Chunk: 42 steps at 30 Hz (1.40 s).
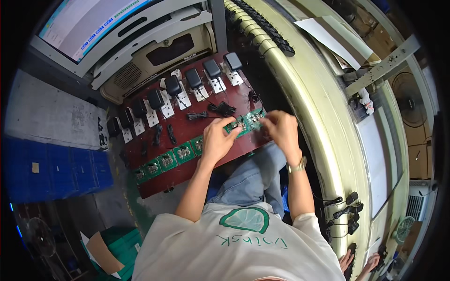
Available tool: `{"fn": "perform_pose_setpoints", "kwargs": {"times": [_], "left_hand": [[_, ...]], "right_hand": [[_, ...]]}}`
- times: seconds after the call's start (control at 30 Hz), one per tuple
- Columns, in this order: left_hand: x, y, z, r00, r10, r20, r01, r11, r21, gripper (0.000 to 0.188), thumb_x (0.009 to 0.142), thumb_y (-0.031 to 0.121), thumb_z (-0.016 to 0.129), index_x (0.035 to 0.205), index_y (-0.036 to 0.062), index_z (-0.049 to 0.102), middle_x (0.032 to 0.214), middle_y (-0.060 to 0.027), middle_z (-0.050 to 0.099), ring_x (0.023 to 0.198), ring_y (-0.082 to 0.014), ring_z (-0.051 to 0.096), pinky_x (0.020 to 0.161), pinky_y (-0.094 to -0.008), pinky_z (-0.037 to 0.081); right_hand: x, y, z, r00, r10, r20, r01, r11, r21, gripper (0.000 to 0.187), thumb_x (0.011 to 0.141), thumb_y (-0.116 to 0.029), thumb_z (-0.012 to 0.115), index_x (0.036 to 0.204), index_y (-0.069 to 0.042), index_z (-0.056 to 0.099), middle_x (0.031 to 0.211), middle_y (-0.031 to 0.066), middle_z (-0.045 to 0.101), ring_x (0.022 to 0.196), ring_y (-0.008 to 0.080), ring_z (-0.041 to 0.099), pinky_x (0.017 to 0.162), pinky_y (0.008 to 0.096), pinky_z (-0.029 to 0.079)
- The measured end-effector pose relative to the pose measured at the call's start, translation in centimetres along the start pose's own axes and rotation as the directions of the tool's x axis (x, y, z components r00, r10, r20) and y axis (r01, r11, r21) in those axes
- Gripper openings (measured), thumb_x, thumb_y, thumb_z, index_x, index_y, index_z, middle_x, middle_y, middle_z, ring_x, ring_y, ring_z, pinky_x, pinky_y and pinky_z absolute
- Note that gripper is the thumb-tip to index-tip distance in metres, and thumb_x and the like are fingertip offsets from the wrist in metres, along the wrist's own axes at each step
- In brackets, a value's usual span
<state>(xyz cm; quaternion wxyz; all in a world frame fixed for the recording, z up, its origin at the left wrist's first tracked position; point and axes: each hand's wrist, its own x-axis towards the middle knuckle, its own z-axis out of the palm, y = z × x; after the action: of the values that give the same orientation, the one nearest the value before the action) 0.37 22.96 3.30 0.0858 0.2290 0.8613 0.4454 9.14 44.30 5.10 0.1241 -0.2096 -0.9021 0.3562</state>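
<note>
Along the near edge of the dark red table (183,169) runs a row of green circuit boards (167,159) carrying small metal parts. My left hand (218,139) reaches over one circuit board (243,127), thumb and forefinger close together at its parts; what they pinch is hidden. Beside the rightmost circuit board (256,117), my right hand (283,131) has its fingers curled and drawn together, with their contents not visible. Behind the boards, several black power adapters (173,85) are lined up, each by a white metal plate (167,110). Coiled black cables (221,109) lie between adapters and boards.
At the back left stand a monitor (89,28) and a beige instrument case (140,70). A cream conveyor (307,107) curves along the right, bearing black adapters (352,213). Another person's hands (347,260) are at its near end. Blue bins (51,168) stand left.
</note>
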Motion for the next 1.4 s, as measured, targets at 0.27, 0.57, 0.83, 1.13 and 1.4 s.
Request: {"fn": "perform_pose_setpoints", "kwargs": {"times": [0.27, 0.57, 0.83, 1.13, 1.4], "left_hand": [[2.3, -2.4, 4.9, 0.961, 0.216, -0.174, -0.201, 0.975, 0.100, 0.021, 0.086, 0.008, 0.084, 0.106, 0.0004, 0.083, 0.098, -0.0097, 0.069, 0.068, -0.0255, 0.061, 0.063, -0.0368, 0.051], [4.1, 1.3, 4.2, 0.892, 0.295, -0.343, -0.298, 0.954, 0.043, 0.016, 0.088, 0.012, 0.083, 0.099, 0.0006, 0.082, 0.096, -0.0131, 0.069, 0.069, -0.0347, 0.063, 0.066, -0.0447, 0.054], [4.4, 8.2, -8.7, 0.996, 0.073, 0.044, -0.085, 0.894, 0.441, 0.033, 0.095, 0.034, 0.079, 0.098, 0.0011, 0.081, 0.096, -0.0193, 0.072, 0.079, -0.0385, 0.069, 0.073, -0.0453, 0.058], [16.6, -1.3, -7.8, 0.942, -0.139, -0.305, 0.293, 0.783, 0.549, 0.071, 0.090, 0.061, 0.075, 0.119, -0.0035, 0.076, 0.150, -0.0352, 0.040, 0.131, -0.0537, 0.043, 0.099, -0.0712, 0.048], [16.6, -2.2, -9.1, 0.889, -0.304, -0.341, 0.443, 0.758, 0.479, 0.073, 0.093, 0.061, 0.068, 0.117, -0.0065, 0.078, 0.143, -0.0320, 0.048, 0.128, -0.0462, 0.044, 0.101, -0.0613, 0.045]], "right_hand": [[4.1, 4.9, 1.8, 0.927, -0.376, 0.007, 0.371, 0.917, 0.150, 0.014, 0.091, -0.009, 0.083, 0.094, 0.004, 0.079, 0.083, 0.0073, 0.064, 0.060, 0.0205, 0.052, 0.057, 0.0341, 0.044], [2.7, 1.3, 3.0, 0.824, -0.387, -0.413, 0.405, 0.913, -0.047, 0.013, 0.090, -0.007, 0.084, 0.087, 0.003, 0.077, 0.081, 0.0083, 0.063, 0.058, 0.0217, 0.051, 0.057, 0.0336, 0.045], [8.6, -9.2, -6.2, 0.932, -0.191, 0.309, 0.334, 0.784, -0.524, 0.032, 0.091, -0.032, 0.084, 0.087, -0.001, 0.078, 0.078, 0.0121, 0.065, 0.059, 0.0309, 0.059, 0.061, 0.0403, 0.052], [18.6, -13.6, 11.2, 0.978, 0.191, -0.080, -0.206, 0.860, -0.467, 0.083, 0.079, -0.068, 0.084, 0.134, -0.006, 0.073, 0.163, 0.0387, 0.029, 0.133, 0.0552, 0.042, 0.107, 0.0596, 0.043], [16.8, -14.7, 11.0, 0.962, -0.075, -0.263, 0.015, 0.974, -0.224, 0.062, 0.084, -0.055, 0.081, 0.101, 0.004, 0.080, 0.126, 0.0310, 0.047, 0.103, 0.0423, 0.047, 0.084, 0.0527, 0.049]]}}
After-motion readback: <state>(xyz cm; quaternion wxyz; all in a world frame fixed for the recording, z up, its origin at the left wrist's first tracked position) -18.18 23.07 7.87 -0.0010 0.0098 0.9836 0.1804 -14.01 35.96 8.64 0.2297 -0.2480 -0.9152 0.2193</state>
